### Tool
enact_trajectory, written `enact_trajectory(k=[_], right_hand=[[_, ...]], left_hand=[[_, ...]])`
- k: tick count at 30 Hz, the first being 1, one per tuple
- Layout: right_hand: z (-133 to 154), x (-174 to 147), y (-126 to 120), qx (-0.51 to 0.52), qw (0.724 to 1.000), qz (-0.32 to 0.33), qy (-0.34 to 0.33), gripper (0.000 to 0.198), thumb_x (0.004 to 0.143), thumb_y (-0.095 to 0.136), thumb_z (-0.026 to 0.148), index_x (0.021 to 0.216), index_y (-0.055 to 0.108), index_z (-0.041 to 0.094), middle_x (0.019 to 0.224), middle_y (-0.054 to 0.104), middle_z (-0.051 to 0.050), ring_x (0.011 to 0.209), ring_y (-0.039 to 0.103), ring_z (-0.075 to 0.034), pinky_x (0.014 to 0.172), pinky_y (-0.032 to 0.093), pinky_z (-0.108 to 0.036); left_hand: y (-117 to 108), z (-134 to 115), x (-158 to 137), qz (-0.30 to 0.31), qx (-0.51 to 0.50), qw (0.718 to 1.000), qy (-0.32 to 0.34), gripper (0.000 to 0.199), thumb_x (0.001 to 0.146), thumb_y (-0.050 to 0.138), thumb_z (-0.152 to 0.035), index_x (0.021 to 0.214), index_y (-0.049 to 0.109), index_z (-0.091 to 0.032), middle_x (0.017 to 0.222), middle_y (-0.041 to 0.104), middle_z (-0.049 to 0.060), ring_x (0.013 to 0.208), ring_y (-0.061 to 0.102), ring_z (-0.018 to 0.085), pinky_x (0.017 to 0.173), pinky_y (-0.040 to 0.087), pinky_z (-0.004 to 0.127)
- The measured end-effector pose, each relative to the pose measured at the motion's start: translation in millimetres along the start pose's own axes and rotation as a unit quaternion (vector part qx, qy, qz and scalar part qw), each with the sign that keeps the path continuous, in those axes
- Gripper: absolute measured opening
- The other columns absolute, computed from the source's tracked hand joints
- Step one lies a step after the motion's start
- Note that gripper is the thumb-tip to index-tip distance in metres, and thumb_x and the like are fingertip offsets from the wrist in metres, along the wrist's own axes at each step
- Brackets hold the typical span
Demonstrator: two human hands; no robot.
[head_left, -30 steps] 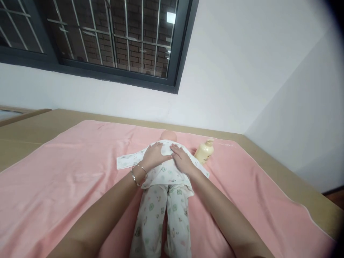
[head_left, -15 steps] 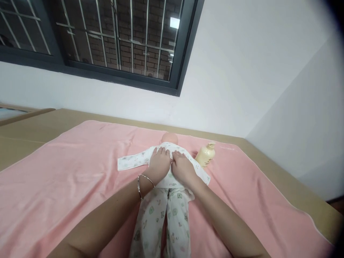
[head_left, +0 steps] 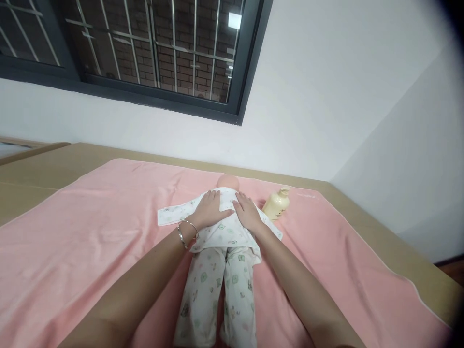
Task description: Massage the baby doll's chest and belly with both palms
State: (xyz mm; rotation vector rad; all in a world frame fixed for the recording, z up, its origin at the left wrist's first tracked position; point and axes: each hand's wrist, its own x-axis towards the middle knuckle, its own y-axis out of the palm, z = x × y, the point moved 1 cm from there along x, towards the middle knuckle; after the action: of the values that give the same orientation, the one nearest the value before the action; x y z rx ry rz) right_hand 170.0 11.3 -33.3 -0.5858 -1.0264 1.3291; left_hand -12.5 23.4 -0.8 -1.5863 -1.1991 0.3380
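Note:
A baby doll (head_left: 228, 182) lies on a pink blanket (head_left: 119, 212), its head toward the wall. It wears a white printed top (head_left: 226, 234) and matching trousers (head_left: 206, 280), and its sleeves spread out to both sides. My left hand (head_left: 210, 209) rests flat on the left of the doll's upper back or chest, thumb pointing inward. On the other side my right hand (head_left: 248, 211) lies flat with the fingers stretched toward the doll's head. Which side of the doll faces up I cannot tell. Right of the doll stands a cream pump bottle (head_left: 277, 204), close to its sleeve.
The blanket covers a tan table or mat (head_left: 90, 151), which shows around its edges. Behind it rises a white wall (head_left: 290, 96) with a dark-framed barred window (head_left: 238, 113). At far left is a wooden edge (head_left: 36, 152).
My hands have moved apart, from together at the middle of the doll's top to its two sides. The bottle and doll stay in place; the view has shifted slightly.

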Motion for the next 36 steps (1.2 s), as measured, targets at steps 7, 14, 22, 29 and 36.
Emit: enact_trajectory(k=[7,14,22,29,36], right_hand=[[4,-3,-2,-0.002,1.000,0.006,0.010,0.061,0.102,0.026,0.047,0.150,0.037,0.010,0.157,0.034,-0.015,0.148,0.025,-0.024,0.121,0.013,-0.047],[2,-3,0,-0.001,1.000,-0.009,0.007,0.060,0.102,0.026,0.046,0.148,0.039,0.011,0.155,0.037,-0.014,0.147,0.028,-0.024,0.121,0.015,-0.047],[41,-27,-16,-0.162,0.986,-0.017,0.028,0.052,0.102,0.025,0.030,0.144,0.045,0.006,0.144,0.051,-0.020,0.138,0.041,-0.029,0.115,0.023,-0.047],[80,-56,-24,-0.175,0.984,0.017,-0.041,0.048,0.096,0.039,0.025,0.139,0.052,0.007,0.144,0.051,-0.020,0.136,0.045,-0.029,0.119,0.014,-0.046],[21,-13,-16,-0.040,0.999,0.015,0.022,0.057,0.103,0.025,0.044,0.148,0.040,0.012,0.155,0.037,-0.014,0.147,0.027,-0.023,0.120,0.013,-0.049]], left_hand=[[0,-1,-2,0.044,0.023,0.999,-0.016,0.077,0.083,0.053,-0.062,0.137,0.045,-0.009,0.142,0.049,0.024,0.132,0.043,0.040,0.106,0.034,0.048],[4,8,1,0.027,-0.003,1.000,-0.012,0.079,0.080,0.056,-0.064,0.139,0.045,-0.012,0.147,0.047,0.023,0.139,0.038,0.040,0.110,0.031,0.049],[-14,-12,-12,0.145,0.099,0.984,-0.023,0.077,0.094,0.041,-0.055,0.150,0.029,-0.005,0.158,0.025,0.027,0.147,0.023,0.040,0.112,0.029,0.054],[-20,-38,-28,0.159,0.138,0.968,0.140,0.047,0.088,0.045,-0.015,0.134,0.052,-0.007,0.144,0.051,0.021,0.139,0.042,0.029,0.116,0.027,0.041],[-5,-1,1,0.077,0.060,0.994,-0.054,0.061,0.100,0.030,-0.046,0.144,0.039,-0.006,0.156,0.034,0.023,0.146,0.031,0.033,0.115,0.027,0.046]])
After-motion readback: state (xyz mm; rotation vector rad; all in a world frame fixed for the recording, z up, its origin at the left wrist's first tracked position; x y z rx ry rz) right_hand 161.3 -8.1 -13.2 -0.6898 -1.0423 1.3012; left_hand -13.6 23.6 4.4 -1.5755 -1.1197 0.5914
